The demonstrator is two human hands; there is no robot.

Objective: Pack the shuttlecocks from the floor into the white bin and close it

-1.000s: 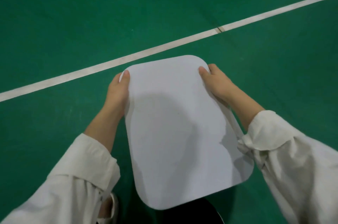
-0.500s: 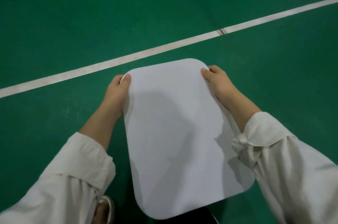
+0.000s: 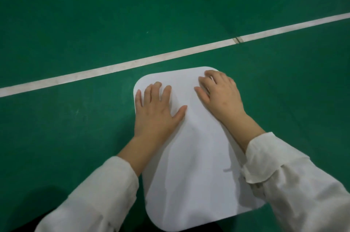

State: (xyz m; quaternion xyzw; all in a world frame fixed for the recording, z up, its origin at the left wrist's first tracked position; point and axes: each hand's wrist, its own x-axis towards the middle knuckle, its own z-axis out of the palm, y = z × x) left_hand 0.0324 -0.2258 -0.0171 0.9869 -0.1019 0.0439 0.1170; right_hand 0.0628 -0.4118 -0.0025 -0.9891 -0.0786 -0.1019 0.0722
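Looking down, we see the green court floor (image 3: 75, 23) crossed by two white lines (image 3: 113, 67). Our white bin lid (image 3: 191, 167) lies flat toward six o'clock of the view, hiding whatever is beneath. Our left hand (image 3: 155, 112) presses its ten o'clock part, our right hand (image 3: 221, 99) its one o'clock corner, fingers flat, palms down, gripping nothing.

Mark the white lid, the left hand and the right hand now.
white lid (image 3: 193, 174), head view, bare middle of its top.
left hand (image 3: 157, 116), head view, back of the hand.
right hand (image 3: 221, 99), head view, back of the hand.
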